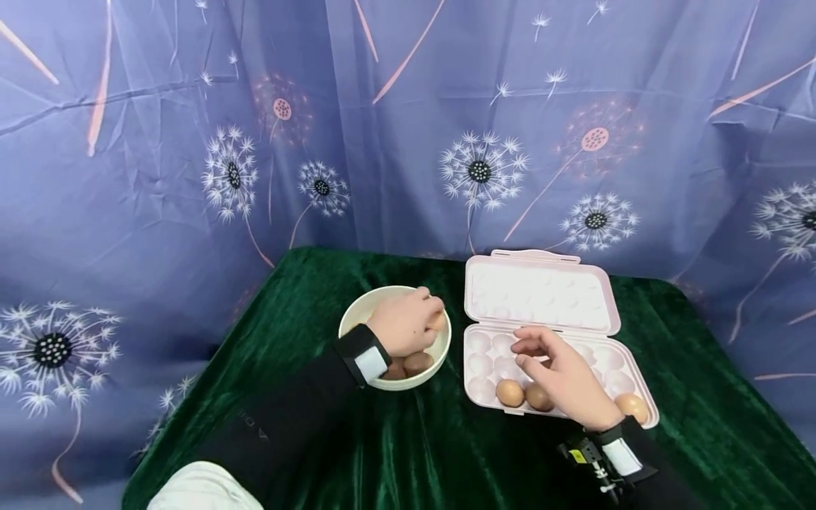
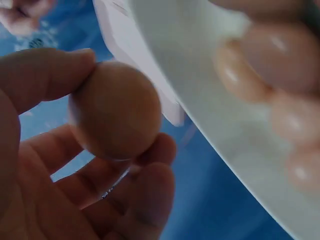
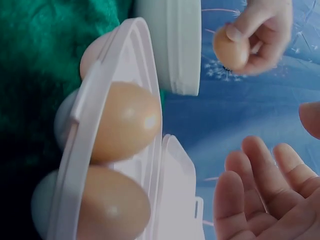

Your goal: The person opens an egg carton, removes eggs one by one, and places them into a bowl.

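My left hand [image 1: 406, 324] pinches a brown egg [image 2: 117, 111] between thumb and fingers, over the cream bowl [image 1: 397, 384]. More brown eggs [image 1: 418, 364] lie inside that bowl. In the right wrist view, the held egg [image 3: 231, 49] shows beyond the bowl's side. Above the pale pink egg carton [image 1: 479, 367], my right hand [image 1: 564, 375] hovers with its fingers loosely bent and nothing in them. Along the carton's near row sit an egg [image 1: 510, 393] at the left, another [image 1: 539, 397] beside it, and one [image 1: 632, 407] at the right end. The right hand partly covers that row.
The carton's lid [image 1: 542, 294] lies flipped open toward the back. A dark green velvet cloth [image 1: 306, 312] covers the table. Behind it hangs a blue curtain [image 1: 395, 177] with dandelion prints. A white rounded thing [image 1: 204, 487] shows at the bottom left.
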The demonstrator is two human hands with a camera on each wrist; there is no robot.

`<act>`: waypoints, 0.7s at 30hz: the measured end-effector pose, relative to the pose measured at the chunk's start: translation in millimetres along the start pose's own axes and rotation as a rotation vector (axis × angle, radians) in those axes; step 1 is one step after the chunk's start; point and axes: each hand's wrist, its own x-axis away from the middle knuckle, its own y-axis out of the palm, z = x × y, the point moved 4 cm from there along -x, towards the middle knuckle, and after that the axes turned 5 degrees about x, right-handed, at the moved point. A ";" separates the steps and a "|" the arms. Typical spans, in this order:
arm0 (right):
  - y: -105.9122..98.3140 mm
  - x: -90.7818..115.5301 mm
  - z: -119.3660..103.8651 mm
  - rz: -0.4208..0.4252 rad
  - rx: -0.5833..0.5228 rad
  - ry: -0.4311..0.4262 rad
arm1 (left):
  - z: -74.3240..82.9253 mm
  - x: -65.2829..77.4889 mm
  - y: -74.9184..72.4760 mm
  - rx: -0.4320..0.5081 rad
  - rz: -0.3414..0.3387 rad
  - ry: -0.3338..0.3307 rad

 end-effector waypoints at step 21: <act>-7.9 3.3 5.8 0.048 0.096 0.000 | -64.4 6.2 17.0 -0.127 -0.196 -0.242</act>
